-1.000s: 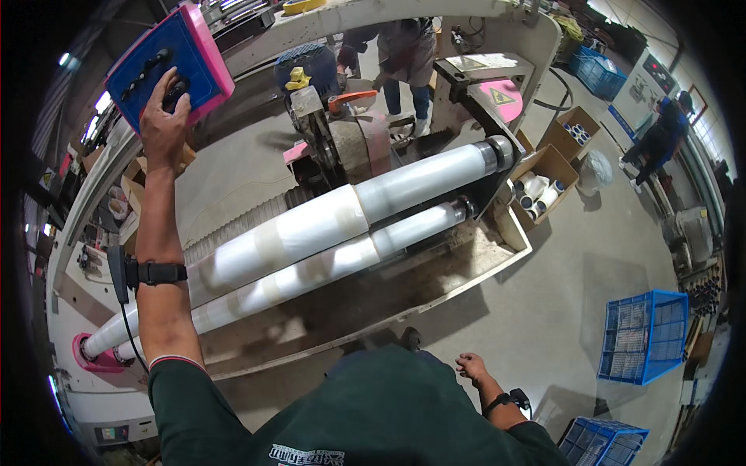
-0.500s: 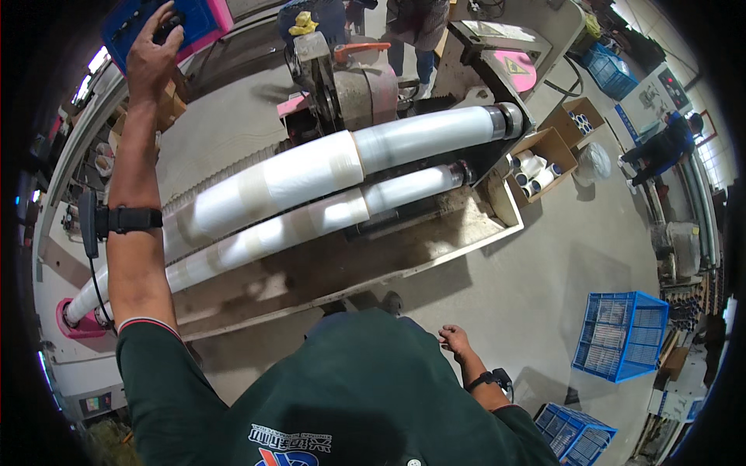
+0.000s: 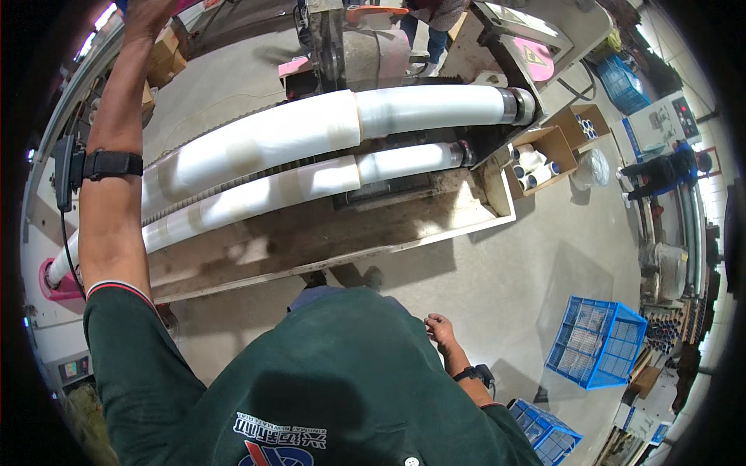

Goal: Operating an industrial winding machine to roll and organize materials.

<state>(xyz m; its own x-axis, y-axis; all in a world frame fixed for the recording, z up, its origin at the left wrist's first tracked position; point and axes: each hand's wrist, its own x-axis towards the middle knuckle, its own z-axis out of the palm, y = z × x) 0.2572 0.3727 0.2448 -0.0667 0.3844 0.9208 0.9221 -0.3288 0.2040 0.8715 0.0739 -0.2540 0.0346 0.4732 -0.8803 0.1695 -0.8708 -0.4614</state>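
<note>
My left arm stretches up and away past the rollers to the top left. My left hand point(image 3: 148, 14) is cut by the upper edge, so its fingers are hidden; a sliver of pink-edged panel shows beside it. Low at my right side hangs my right hand point(image 3: 440, 329), empty, its fingers loosely half-curled and apart. In front of me lie two long rolls of white film: a thicker far roll point(image 3: 272, 136) and a thinner near roll point(image 3: 272, 193), both mounted across the machine. A metal end chuck point(image 3: 519, 106) holds the thicker roll's right end.
Below the rolls runs a machine trough point(image 3: 326, 248) with a pale rim. Cardboard boxes point(image 3: 556, 151) with white cores stand at the right. Blue crates point(image 3: 597, 342) sit on the floor near my right side. One person point(image 3: 660, 172) is far right; another point(image 3: 437, 31) stands beyond the machine.
The view has shifted, and the rolls sit higher in it. My left hand and the blue panel with its dark knob have mostly left the upper edge. My right hand still hangs low.
</note>
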